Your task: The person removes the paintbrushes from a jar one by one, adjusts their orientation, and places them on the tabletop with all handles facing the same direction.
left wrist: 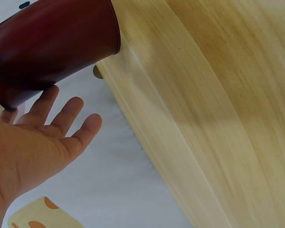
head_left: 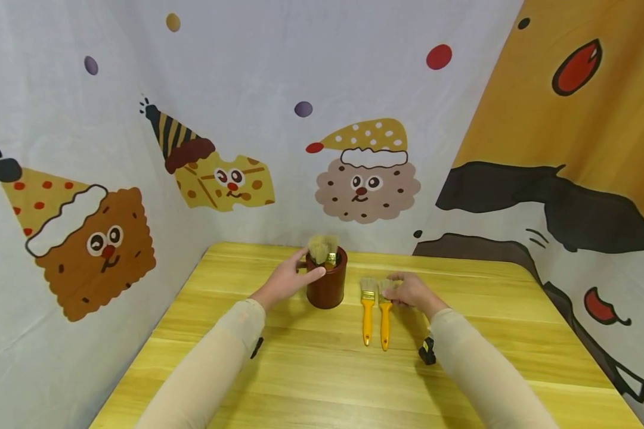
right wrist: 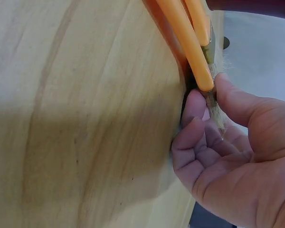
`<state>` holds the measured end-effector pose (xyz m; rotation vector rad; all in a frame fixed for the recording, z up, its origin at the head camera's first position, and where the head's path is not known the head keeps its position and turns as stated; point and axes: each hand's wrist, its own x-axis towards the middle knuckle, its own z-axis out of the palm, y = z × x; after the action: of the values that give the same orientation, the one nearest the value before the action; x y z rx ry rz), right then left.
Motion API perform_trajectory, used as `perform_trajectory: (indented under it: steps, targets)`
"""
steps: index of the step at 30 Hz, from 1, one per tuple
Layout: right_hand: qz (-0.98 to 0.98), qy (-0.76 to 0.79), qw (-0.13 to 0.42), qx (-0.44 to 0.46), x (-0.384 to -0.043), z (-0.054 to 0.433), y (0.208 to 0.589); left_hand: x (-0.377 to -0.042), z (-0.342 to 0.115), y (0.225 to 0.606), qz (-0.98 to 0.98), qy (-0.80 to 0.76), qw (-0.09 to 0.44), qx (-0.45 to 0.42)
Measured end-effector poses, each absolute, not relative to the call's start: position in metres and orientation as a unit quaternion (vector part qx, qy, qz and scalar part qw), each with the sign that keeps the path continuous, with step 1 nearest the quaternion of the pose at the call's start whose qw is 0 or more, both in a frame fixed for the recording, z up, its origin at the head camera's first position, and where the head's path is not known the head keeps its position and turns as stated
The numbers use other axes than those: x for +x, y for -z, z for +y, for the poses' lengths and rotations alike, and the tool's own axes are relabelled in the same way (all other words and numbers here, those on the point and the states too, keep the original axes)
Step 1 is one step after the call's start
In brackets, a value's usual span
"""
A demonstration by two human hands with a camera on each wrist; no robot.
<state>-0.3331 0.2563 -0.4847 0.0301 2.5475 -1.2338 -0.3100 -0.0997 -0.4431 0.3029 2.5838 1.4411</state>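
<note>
A dark red-brown cylindrical cup (head_left: 325, 290) stands upright on the table, with pale-bristled paintbrushes (head_left: 322, 245) sticking bristles-up out of it. My left hand (head_left: 290, 279) is at the cup's left side, thumb along the near rim. In the left wrist view its other fingers (left wrist: 69, 111) are spread and nearly straight, one fingertip at the cup wall. My right hand (head_left: 409, 290) pinches a flat paintbrush with an orange handle (head_left: 385, 328) between thumb and fingers at its bristle end. Just left of it lies a matching paintbrush (head_left: 367, 316), handle towards me.
The wooden table (head_left: 322, 381) reaches back to a white cloth backdrop (head_left: 247, 77) printed with cartoon cookies and cheese. Cloth also hangs along the left and right sides. The cup stands close to the table's back edge.
</note>
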Motion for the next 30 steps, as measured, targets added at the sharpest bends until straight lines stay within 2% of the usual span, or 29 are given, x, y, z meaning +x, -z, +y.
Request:
perform_trajectory:
  steps: [10,30]
  targets:
    - [0.923,0.356,0.147,0.004,-0.336,0.253,0.488,-0.311,-0.102,0.445,0.864,-0.486,0.087,0.101]
    - [0.911,0.383,0.153,0.031,-0.339,0.258,0.496,-0.305,-0.096,0.450,0.848,-0.515,0.083,0.097]
